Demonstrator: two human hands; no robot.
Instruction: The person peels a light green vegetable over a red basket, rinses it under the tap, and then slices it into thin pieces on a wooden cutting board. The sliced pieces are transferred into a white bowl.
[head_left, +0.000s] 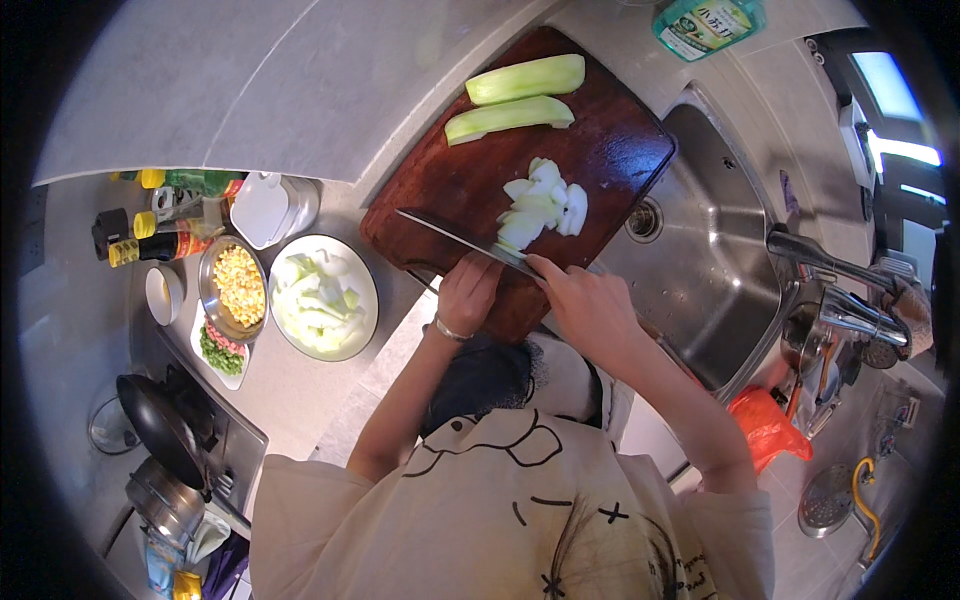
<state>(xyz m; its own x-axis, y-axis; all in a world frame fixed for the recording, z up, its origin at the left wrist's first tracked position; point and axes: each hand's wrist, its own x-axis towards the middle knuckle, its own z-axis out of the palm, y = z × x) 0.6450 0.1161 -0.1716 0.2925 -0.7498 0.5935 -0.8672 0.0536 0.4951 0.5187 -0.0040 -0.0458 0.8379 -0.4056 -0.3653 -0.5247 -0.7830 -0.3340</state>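
My right hand (589, 304) is closed around the handle end of a kitchen knife (457, 236), whose blade points to the left across a dark wooden cutting board (420, 176). Right beside the blade, on its near side, my left hand (471, 289) has its fingers bent at the board; what lies under them is hidden. Pale green vegetable slices (544, 199) are heaped just beyond the knife, a few touching it. Two long peeled vegetable pieces (525, 79) lie side by side at the board's far end.
A steel sink (705, 225) adjoins the board on the right, with a faucet (862, 315). To the left stand a white bowl of cut vegetable (322, 296), a metal bowl of corn kernels (240, 289), a dish of green and pink pieces (220, 352) and several bottles (172, 246). A black wok (161, 427) is lower left.
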